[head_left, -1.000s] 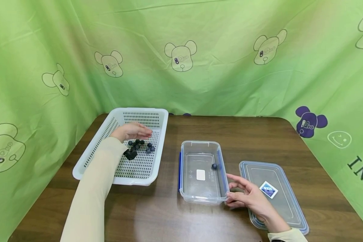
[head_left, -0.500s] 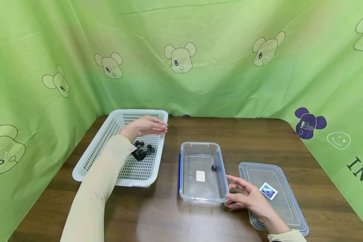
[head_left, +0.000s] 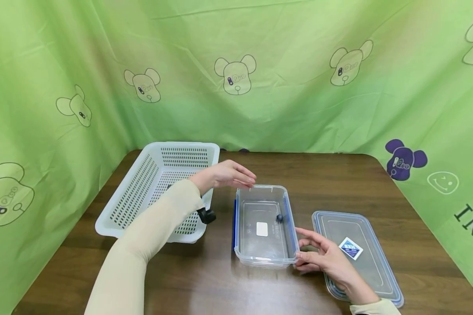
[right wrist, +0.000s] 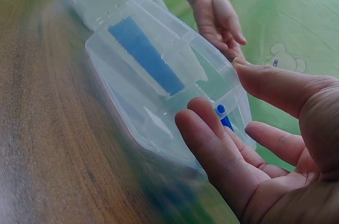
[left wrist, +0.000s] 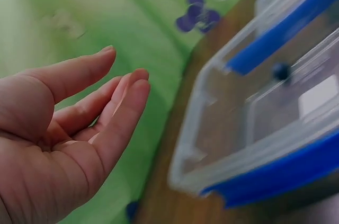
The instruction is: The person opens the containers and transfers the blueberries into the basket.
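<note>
My left hand (head_left: 228,173) hangs over the far left corner of a clear plastic food container (head_left: 261,245). In the left wrist view its thumb stands apart from softly bent fingers (left wrist: 130,102), and nothing shows between them. A single blueberry (head_left: 279,218) lies inside the container near its right wall. My right hand (head_left: 327,260) touches the container's near right side with thumb and fingertips, the fingers (right wrist: 212,150) spread and nearly straight. A white slotted basket (head_left: 132,199) stands to the left; the left sleeve hides most of its inside.
The container's clear lid (head_left: 372,262), blue-edged with a label, lies right of it, partly behind the right hand. Blue clips (left wrist: 286,28) hang along the container's long sides. A black wrist device (head_left: 206,215) sits under the left wrist. Green curtain (head_left: 236,122) encloses the wooden table (head_left: 205,280).
My left hand has risen out of the basket and moved right, to the container's far left corner. The right hand, container and lid have stayed where they were.
</note>
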The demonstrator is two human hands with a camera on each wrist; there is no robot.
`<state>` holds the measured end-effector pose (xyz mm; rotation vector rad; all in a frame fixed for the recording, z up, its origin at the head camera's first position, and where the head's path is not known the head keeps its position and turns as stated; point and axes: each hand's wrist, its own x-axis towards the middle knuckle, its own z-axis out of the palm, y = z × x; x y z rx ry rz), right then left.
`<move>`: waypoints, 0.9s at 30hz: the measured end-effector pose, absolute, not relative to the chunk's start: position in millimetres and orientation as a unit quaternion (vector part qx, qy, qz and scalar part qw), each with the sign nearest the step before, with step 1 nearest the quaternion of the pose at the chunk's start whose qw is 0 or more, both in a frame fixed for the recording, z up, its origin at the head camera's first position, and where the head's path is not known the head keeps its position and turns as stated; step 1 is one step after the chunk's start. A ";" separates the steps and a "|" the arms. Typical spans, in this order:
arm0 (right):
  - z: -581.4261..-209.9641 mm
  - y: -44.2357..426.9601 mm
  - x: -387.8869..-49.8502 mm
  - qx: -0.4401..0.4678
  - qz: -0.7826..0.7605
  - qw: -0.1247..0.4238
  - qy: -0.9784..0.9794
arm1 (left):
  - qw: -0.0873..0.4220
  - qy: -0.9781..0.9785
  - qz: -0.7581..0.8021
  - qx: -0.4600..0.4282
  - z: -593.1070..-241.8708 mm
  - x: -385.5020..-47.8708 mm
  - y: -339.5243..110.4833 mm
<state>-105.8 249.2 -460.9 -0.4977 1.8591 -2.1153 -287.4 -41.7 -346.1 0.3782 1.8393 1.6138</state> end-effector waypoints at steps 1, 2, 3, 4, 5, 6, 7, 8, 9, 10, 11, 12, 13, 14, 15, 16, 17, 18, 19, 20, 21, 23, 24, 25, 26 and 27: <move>-460.7 249.2 -106.1 -0.173 -0.733 0.140 0.643 | 0.330 0.710 0.605 0.148 -348.3 -285.6 -35.4; -460.5 249.3 -106.4 -0.174 -0.733 0.140 0.642 | 0.333 0.718 0.592 0.152 -351.0 -284.1 -29.6; -460.3 249.3 -106.7 -0.175 -0.734 0.141 0.641 | 0.334 0.727 0.580 0.155 -353.8 -282.5 -23.9; -460.1 249.3 -106.9 -0.175 -0.735 0.142 0.639 | 0.335 0.736 0.566 0.158 -356.6 -281.1 -18.8; -460.1 249.3 -107.2 -0.176 -0.737 0.143 0.637 | 0.337 0.745 0.553 0.159 -359.5 -279.9 -13.8; -460.0 249.3 -107.3 -0.176 -0.738 0.145 0.635 | 0.340 0.753 0.541 0.157 -362.2 -278.8 -9.0; -459.9 249.2 -107.3 -0.177 -0.739 0.145 0.634 | 0.343 0.759 0.531 0.158 -365.2 -277.7 -4.4; -459.8 249.3 -107.2 -0.177 -0.739 0.146 0.634 | 0.348 0.761 0.524 0.158 -367.8 -276.4 -0.2; -459.7 249.3 -106.9 -0.176 -0.739 0.146 0.634 | 0.353 0.764 0.515 0.161 -370.1 -275.0 3.8; -459.7 249.3 -106.7 -0.176 -0.738 0.146 0.635 | 0.361 0.766 0.507 0.163 -372.4 -273.6 7.8; -459.8 249.4 -106.6 -0.176 -0.738 0.145 0.635 | 0.367 0.767 0.501 0.164 -374.9 -272.3 11.9; -459.8 249.4 -106.5 -0.176 -0.738 0.145 0.636 | 0.372 0.769 0.491 0.168 -377.2 -271.0 15.7; -459.9 249.3 -106.4 -0.177 -0.738 0.146 0.635 | 0.378 0.772 0.481 0.171 -379.5 -269.8 19.3; -459.9 249.3 -106.3 -0.177 -0.738 0.145 0.635 | 0.383 0.776 0.471 0.174 -382.3 -269.1 22.8; -460.0 249.2 -106.4 -0.178 -0.738 0.146 0.634 | 0.388 0.778 0.461 0.177 -385.2 -268.6 26.1; -460.1 249.2 -106.5 -0.178 -0.739 0.146 0.633 | 0.393 0.781 0.452 0.178 -387.3 -267.7 29.0; -460.2 249.1 -106.6 -0.179 -0.740 0.146 0.632 | 0.396 0.784 0.443 0.179 -389.3 -267.1 31.6; -460.2 249.1 -106.7 -0.180 -0.740 0.146 0.631 | 0.397 0.789 0.433 0.181 -391.0 -266.7 33.7; -460.3 249.0 -106.7 -0.180 -0.740 0.146 0.631 | 0.398 0.792 0.425 0.182 -392.9 -266.4 35.6; -460.4 249.0 -106.7 -0.180 -0.740 0.145 0.631 | 0.398 0.797 0.416 0.185 -394.7 -266.3 37.3; -460.5 249.0 -106.7 -0.181 -0.740 0.145 0.631 | 0.398 0.800 0.407 0.187 -396.0 -266.0 38.6; -460.8 249.1 -106.7 -0.181 -0.739 0.145 0.632 | 0.397 0.807 0.393 0.191 -398.5 -265.6 41.0; -461.0 249.2 -106.7 -0.181 -0.739 0.145 0.632 | 0.397 0.810 0.386 0.191 -400.1 -265.6 42.4; -461.1 249.2 -106.6 -0.182 -0.739 0.146 0.632 | 0.398 0.811 0.383 0.191 -401.5 -265.5 43.9; -461.3 249.3 -106.6 -0.183 -0.740 0.146 0.631 | 0.400 0.811 0.381 0.190 -402.9 -265.3 45.4; -461.4 249.4 -106.7 -0.183 -0.740 0.146 0.630 | 0.402 0.812 0.380 0.186 -404.1 -265.0 47.2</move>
